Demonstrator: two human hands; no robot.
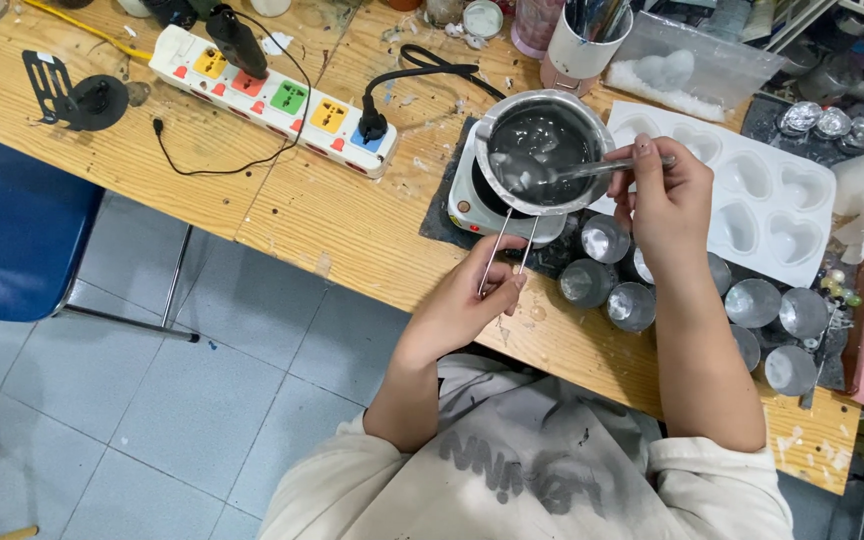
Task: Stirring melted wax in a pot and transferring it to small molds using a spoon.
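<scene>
A small steel melting pot [544, 108] sits on a white electric hot plate [472, 200] and holds a dark liquid with pale lumps. My left hand [472, 295] grips the pot's thin wire handle [507, 245] near the table's front edge. My right hand [664, 195] holds a metal spoon [577, 170] whose bowl dips into the liquid. Several small foil cups [607, 240] stand just right of the hot plate, under my right forearm.
A white heart-shaped mould tray [752, 195] lies at the right. A white power strip [272, 98] with coloured sockets and black cables crosses the wooden table [342, 225]. A blue chair [12, 225] stands left. A plastic bag of white chunks [672, 65] and a cup of tools [582, 40] sit behind.
</scene>
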